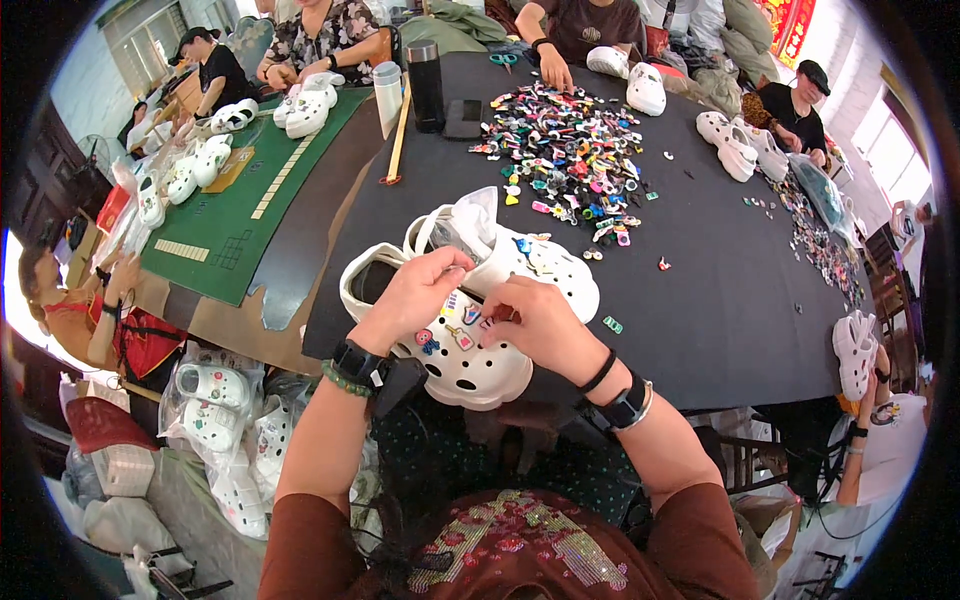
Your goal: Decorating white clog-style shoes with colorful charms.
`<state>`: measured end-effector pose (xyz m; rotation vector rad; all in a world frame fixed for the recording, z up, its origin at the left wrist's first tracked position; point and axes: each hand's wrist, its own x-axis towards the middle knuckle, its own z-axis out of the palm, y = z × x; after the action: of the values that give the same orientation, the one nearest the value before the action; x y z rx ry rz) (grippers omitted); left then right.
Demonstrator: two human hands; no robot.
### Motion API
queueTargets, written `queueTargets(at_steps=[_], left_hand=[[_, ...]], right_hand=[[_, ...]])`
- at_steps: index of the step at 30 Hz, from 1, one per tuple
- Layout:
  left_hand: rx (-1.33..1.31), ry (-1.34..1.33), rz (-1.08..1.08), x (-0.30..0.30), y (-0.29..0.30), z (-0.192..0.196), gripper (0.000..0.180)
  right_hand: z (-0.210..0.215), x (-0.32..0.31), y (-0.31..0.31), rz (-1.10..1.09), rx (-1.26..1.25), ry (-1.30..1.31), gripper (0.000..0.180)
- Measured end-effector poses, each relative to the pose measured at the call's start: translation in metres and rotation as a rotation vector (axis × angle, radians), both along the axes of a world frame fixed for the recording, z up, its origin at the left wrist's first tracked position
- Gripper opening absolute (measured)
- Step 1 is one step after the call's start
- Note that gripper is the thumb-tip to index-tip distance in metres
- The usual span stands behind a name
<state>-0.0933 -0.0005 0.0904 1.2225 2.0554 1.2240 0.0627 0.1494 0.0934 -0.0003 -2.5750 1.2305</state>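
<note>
Two white clog shoes lie at the near edge of the black table. The nearer clog has several small colourful charms pushed into its holes. My left hand rests on its upper, fingers pinched together at the top. My right hand presses on the same clog, fingertips pinching a small charm at a hole. The second clog lies just behind, also with charms. A wide heap of loose colourful charms is spread farther back on the table.
A black flask, a white bottle and a dark phone stand at the back. Other people sit around with white clogs. A green mat covers the left table. Bagged clogs lie lower left.
</note>
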Motion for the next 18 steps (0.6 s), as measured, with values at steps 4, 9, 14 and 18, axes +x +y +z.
queueTargets(at_steps=[4, 9, 14, 18], left_hand=[[0.027, 0.019, -0.02, 0.001, 0.002, 0.003, 0.015], [0.037, -0.013, 0.0, 0.0, 0.004, -0.002, 0.013], [0.05, -0.006, -0.011, 0.0, 0.001, -0.002, 0.013], [0.053, -0.046, -0.008, 0.0, 0.003, -0.005, 0.012]], right_hand=[[-0.001, 0.007, -0.001, 0.0, 0.059, 0.081, 0.022], [-0.003, 0.007, 0.001, 0.053, 0.515, 0.191, 0.019], [0.023, 0.0, 0.007, 0.263, 0.649, 0.008, 0.015], [0.017, -0.008, 0.018, 0.429, 0.646, 0.077, 0.012]])
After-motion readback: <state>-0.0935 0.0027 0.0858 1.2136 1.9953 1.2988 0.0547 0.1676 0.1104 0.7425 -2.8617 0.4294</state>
